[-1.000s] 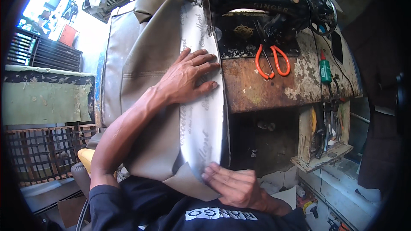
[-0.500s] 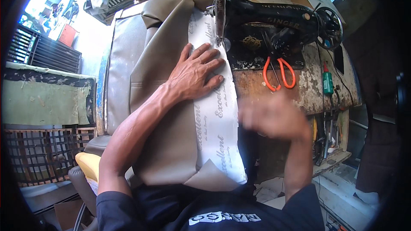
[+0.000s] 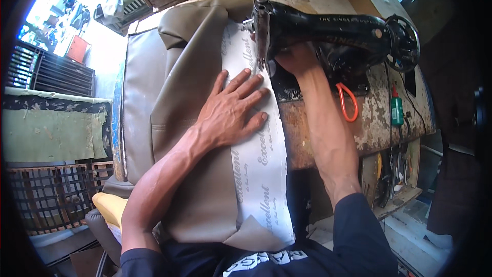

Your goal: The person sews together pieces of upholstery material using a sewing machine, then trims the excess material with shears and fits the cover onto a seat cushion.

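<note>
Fabric [image 3: 205, 123] under left hand [image 3: 230, 110].

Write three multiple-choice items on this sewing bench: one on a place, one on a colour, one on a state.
1. Where does the left hand lie?
A. flat on the white printed fabric strip
B. on the handwheel
C. on the green bottle

2. What colour are the scissor handles on the worn wooden table?
A. blue
B. orange
C. black

3. How is the right hand placed?
A. resting in the lap
B. gripping the scissors
C. reaching under the arm of the black sewing machine, near the needle

Answers: 1 A, its fingers are spread across the strip; 2 B, an orange loop shows beside the forearm; 3 C, it sits against the machine's needle end.
</note>
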The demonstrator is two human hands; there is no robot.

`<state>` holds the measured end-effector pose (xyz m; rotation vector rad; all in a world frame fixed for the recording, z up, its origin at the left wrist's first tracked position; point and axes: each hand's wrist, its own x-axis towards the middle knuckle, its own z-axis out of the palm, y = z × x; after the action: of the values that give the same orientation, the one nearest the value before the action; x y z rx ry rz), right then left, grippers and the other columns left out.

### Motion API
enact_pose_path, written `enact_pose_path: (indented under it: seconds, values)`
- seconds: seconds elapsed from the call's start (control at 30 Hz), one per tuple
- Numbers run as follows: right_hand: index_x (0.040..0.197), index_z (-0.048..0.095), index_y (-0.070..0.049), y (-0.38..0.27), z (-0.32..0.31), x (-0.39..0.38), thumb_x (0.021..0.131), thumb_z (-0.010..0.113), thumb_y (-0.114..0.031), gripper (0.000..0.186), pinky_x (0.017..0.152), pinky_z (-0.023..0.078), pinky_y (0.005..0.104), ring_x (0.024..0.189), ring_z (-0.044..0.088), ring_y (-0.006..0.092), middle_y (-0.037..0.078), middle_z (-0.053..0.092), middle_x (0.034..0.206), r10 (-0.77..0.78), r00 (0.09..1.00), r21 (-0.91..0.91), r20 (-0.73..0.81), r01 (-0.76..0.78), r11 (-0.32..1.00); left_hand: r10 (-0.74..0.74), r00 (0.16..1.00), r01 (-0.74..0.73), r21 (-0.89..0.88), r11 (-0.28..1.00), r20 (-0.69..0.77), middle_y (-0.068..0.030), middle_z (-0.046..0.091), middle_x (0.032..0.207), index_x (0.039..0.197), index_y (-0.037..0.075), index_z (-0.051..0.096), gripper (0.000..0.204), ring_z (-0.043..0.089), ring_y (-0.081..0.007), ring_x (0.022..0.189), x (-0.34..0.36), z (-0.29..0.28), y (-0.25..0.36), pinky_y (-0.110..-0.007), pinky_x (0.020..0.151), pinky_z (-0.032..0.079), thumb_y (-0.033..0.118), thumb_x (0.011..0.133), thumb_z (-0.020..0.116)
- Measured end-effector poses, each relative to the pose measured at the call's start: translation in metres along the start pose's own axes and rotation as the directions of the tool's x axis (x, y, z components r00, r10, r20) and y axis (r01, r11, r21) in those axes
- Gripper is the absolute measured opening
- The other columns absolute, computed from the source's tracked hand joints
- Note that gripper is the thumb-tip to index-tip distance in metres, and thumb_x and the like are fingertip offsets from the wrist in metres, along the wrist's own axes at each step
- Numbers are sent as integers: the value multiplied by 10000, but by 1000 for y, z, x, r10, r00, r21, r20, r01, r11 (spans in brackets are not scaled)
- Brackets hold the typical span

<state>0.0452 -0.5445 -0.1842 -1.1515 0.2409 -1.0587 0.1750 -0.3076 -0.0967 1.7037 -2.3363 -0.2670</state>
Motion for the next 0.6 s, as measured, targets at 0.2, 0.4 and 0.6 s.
enact_pose_path:
  seconds: [0.2,0.4,0.6]
  values:
    - [1447,559,-74,5,-3,5,1108,523,-215,369,1140,487,355,1343,593,192,78,614,1470,-64,992,-697,113,125,707,-12,999,12,10,1000,36,-139,474,1620,1454,142,599,578,318,-354,1575,-4,-3,-2,-627,1289,145,442,961,616]
    - [1472,533,-69,-4,-19,-1,1031,619,-205,469,1179,446,352,1404,527,173,122,528,1563,-160,952,-943,262,288,167,-6,999,5,9,1000,50,-137,467,1625,1452,145,595,575,311,-352,1579,-1,-3,-2,-627,1294,135,433,955,619]
    - [1258,746,-42,-86,42,-23,968,691,-235,352,986,585,339,974,755,204,130,780,1100,315,888,-874,-335,-418,248,0,999,1,-11,1000,36,-133,466,1627,1453,141,589,582,310,-350,1580,5,1,-1,-626,1296,135,441,955,615]
